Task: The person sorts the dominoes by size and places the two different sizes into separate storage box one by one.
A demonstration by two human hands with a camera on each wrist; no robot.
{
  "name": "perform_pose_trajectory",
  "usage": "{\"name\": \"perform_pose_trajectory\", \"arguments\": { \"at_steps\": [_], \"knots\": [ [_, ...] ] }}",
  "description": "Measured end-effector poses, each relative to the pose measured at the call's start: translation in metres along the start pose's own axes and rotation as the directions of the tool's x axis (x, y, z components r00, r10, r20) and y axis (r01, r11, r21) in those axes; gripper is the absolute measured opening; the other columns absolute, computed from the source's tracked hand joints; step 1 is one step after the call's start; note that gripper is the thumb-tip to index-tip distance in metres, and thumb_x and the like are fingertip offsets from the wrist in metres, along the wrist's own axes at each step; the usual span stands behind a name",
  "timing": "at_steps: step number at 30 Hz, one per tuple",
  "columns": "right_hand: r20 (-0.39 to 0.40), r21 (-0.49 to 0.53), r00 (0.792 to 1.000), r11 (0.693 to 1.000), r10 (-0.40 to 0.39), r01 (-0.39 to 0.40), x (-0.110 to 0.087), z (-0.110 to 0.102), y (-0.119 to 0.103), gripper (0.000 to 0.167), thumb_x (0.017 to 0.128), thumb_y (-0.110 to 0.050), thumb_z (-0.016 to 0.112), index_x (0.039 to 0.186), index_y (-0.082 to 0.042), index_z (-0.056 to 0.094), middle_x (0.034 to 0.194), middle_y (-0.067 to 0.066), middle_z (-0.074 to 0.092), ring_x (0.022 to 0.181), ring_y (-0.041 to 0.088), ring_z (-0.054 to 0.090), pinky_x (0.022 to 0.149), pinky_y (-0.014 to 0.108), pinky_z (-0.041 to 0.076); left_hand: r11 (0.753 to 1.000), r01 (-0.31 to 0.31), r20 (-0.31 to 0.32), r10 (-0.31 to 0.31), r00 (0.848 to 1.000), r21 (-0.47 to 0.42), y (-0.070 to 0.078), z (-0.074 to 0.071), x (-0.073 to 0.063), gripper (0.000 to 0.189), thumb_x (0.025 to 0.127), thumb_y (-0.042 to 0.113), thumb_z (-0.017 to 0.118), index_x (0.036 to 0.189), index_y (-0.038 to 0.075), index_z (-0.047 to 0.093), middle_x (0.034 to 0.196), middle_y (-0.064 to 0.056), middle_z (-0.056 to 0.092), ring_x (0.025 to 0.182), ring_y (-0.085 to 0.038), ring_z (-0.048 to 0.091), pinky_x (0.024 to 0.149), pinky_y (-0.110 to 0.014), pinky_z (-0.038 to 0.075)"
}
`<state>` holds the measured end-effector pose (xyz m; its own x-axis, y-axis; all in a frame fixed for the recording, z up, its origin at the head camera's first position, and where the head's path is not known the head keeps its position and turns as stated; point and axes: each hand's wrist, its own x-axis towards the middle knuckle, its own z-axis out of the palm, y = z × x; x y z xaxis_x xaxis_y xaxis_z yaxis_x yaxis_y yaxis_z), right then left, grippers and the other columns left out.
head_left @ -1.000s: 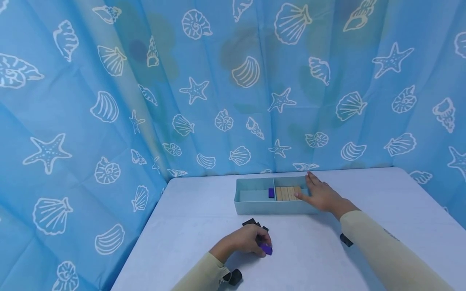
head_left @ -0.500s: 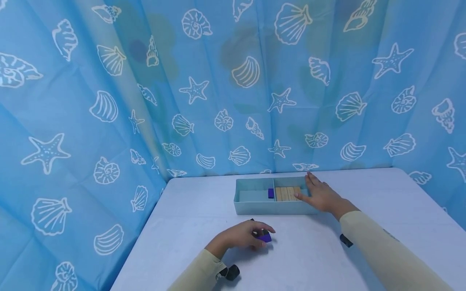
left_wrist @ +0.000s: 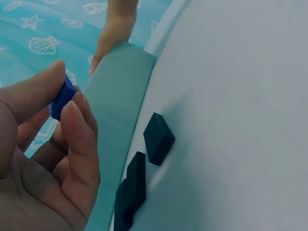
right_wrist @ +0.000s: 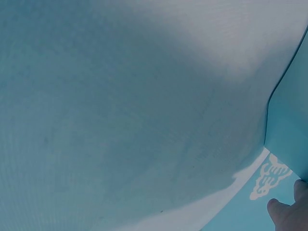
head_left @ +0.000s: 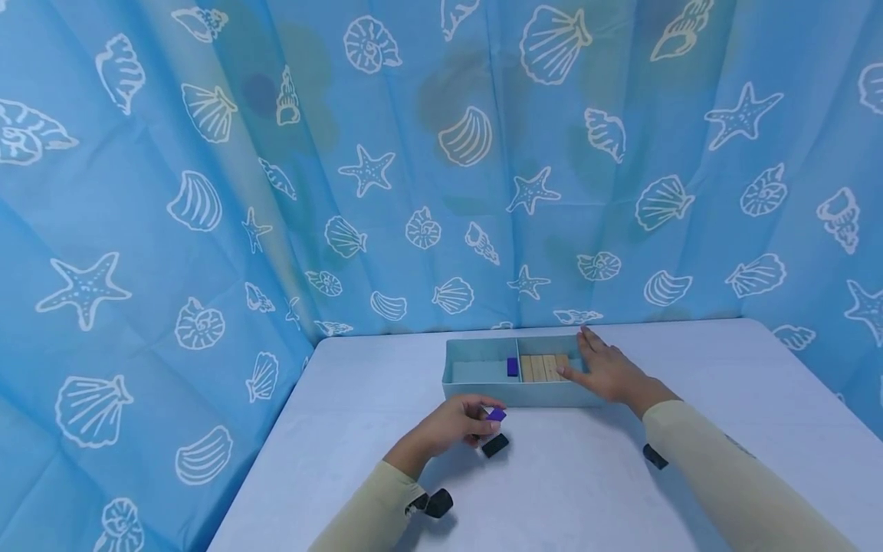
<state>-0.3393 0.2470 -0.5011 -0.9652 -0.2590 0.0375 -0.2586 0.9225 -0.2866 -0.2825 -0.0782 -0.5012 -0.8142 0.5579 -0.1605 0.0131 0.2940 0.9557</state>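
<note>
Moved since the earlier frame: the left hand [head_left: 458, 422], now further forward, near the close wall of the tray, with one small purple rectangular block [head_left: 497, 415] in its fingers; newly uncovered beneath, one small black rectangular block [head_left: 495, 445] lying on the white tablecloth [head_left: 566, 483]. Unmoved, as far as I can tell: the right hand [head_left: 610, 370] and the pale blue-green two-compartment tray [head_left: 524, 395]. Left hand, condition: thumb and fingertips pinching the purple block, which the left wrist view shows me held up, apart from the cloth and not yet in the tray. Right hand, condition: fingers extended to the far rim, thumb spread toward the near side beside the wooden blocks, grasping no block that I can see; I take it to be steadying the tray. Tray contents, as I list them: left compartment, one second purple block [head_left: 512, 367], beside the divider; right compartment, a row of pale wooden rectangular blocks [head_left: 543, 368]. Outside the tray, by the left wrist view: that same black block and two further dark blocks [left_wrist: 136, 183], close together; whether those two touch, I cannot tell. Step in hand, in my judgement: transfer of the purple block to the left compartment. Next move calls for, as I read it, lifting over the near wall, lowering beside its purple fellow, then releasing the pinch.
</note>
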Motion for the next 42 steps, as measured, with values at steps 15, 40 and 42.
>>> {"name": "perform_pose_trajectory", "arguments": {
  "at_steps": [15, 40, 42],
  "knots": [
    [0.012, 0.017, 1.0, 1.0, 0.006, -0.006, -0.002, 0.001, 0.0, 0.101, 0.094, -0.067, 0.038, 0.149, 0.013, 0.009, 0.157, 0.028, 0.001, 0.143, 0.047, 0.006, 0.112, 0.061, 0.012, 0.993, 0.015, -0.144, -0.032, 0.989, -0.115, 0.019, -0.027, 0.018, 0.037, 0.09, 0.01, 0.07, 0.126, 0.009, 0.061, 0.103, -0.013, 0.06, 0.089, -0.025, 0.067, 0.075, -0.037, 0.058],
    [-0.006, -0.01, 1.0, 1.0, 0.009, -0.009, -0.002, 0.0, -0.003, 0.104, 0.093, -0.071, 0.036, 0.149, 0.012, 0.011, 0.158, 0.028, 0.005, 0.143, 0.045, 0.005, 0.113, 0.06, 0.01, 0.974, -0.028, -0.275, -0.036, 0.961, -0.225, 0.034, -0.048, 0.058, 0.038, 0.094, 0.01, 0.066, 0.129, 0.007, 0.054, 0.107, -0.015, 0.063, 0.095, -0.028, 0.067, 0.08, -0.038, 0.057],
    [-0.018, -0.023, 1.0, 1.0, 0.004, -0.005, -0.001, 0.0, -0.002, 0.102, 0.093, -0.069, 0.038, 0.149, 0.012, 0.012, 0.157, 0.029, 0.006, 0.143, 0.045, 0.005, 0.112, 0.061, 0.009, 0.976, -0.037, -0.281, -0.026, 0.959, -0.217, 0.033, -0.049, 0.064, 0.036, 0.094, 0.013, 0.066, 0.128, 0.007, 0.055, 0.107, -0.014, 0.064, 0.098, -0.03, 0.066, 0.081, -0.039, 0.056]
  ]
}}
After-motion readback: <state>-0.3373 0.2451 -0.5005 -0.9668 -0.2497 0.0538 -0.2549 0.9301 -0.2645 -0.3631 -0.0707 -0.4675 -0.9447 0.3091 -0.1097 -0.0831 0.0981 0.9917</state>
